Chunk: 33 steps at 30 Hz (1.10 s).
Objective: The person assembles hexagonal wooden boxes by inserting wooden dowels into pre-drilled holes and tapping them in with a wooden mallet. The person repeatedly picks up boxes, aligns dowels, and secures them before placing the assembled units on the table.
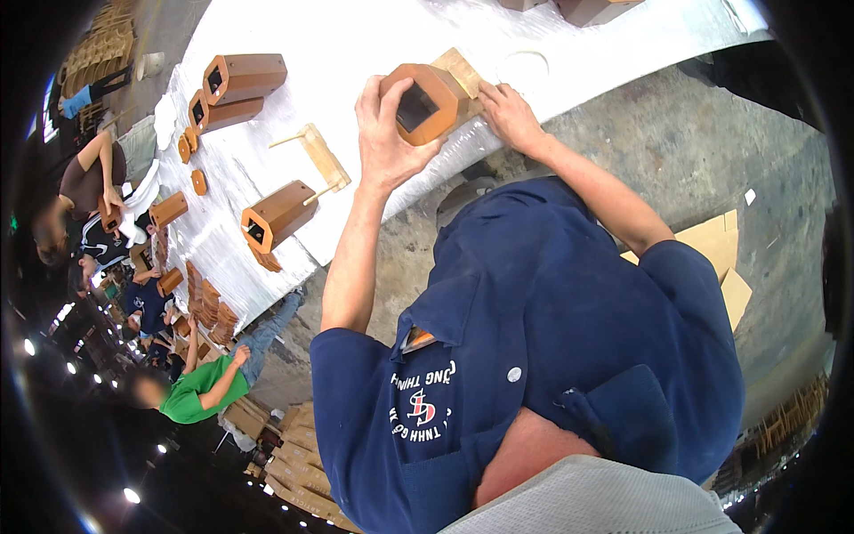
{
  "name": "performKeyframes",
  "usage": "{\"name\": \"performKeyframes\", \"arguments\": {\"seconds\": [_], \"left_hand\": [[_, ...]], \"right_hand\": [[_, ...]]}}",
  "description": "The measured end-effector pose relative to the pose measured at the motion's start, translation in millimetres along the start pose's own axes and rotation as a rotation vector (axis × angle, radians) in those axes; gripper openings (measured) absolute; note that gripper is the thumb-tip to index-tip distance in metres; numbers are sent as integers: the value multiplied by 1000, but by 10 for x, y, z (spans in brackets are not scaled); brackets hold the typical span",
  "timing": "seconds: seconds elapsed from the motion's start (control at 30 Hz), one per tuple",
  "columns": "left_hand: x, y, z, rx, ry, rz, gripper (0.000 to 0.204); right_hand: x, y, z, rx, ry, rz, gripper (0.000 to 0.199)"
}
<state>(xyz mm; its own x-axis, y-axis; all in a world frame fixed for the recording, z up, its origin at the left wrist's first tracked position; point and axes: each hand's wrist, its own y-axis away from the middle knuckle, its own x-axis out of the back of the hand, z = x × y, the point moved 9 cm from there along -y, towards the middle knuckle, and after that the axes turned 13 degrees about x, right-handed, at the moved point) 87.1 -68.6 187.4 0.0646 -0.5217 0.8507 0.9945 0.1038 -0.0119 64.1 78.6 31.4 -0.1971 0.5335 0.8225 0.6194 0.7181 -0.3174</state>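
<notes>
From my remote seat I see the left hand (382, 133) spread wide around an orange-brown wooden box (447, 105), fingers on its far-left side and thumb hooked under its near rim, holding it with the dark opening turned toward the camera. The right hand (510, 114) has its fingers half curled, the tips against a pale wood block (456, 68) just behind the box; I cannot tell whether it grips that block. The box sits just inside the near edge of the white-covered table (356, 40), and the right wrist crosses that edge. To the left, a strip of white covering separates the left hand from a pale wood frame (322, 158) with pegs sticking out. Past the frame, a second box (283, 214) lies near the table's near-left corner, and two stacked boxes (245, 80) stand farther off, toward the far left. White surface runs rightward from the right hand along the near edge to the far-right end. Beyond the near edge, flat cardboard (714, 254) lies on the grey floor (712, 160); past the left end is a person in green (206, 392).
</notes>
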Motion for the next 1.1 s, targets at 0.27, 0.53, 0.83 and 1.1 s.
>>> {"name": "performKeyframes", "arguments": {"seconds": [0.27,0.53,0.83,1.1], "left_hand": [[-14,-171,-37,-28,-133,-97,100],[-117,-184,203,76,-332,-82,101],[404,-86,198,33,-42,147,94],[1013,93,34,215,1614,91,81]], "right_hand": [[62,-21,20,35,-25,76,31],[43,-27,-90,42,37,11,34],[16,-118,-68,-78,-73,-81,47],[902,-812,-731,-55,-1392,84,91]]}}
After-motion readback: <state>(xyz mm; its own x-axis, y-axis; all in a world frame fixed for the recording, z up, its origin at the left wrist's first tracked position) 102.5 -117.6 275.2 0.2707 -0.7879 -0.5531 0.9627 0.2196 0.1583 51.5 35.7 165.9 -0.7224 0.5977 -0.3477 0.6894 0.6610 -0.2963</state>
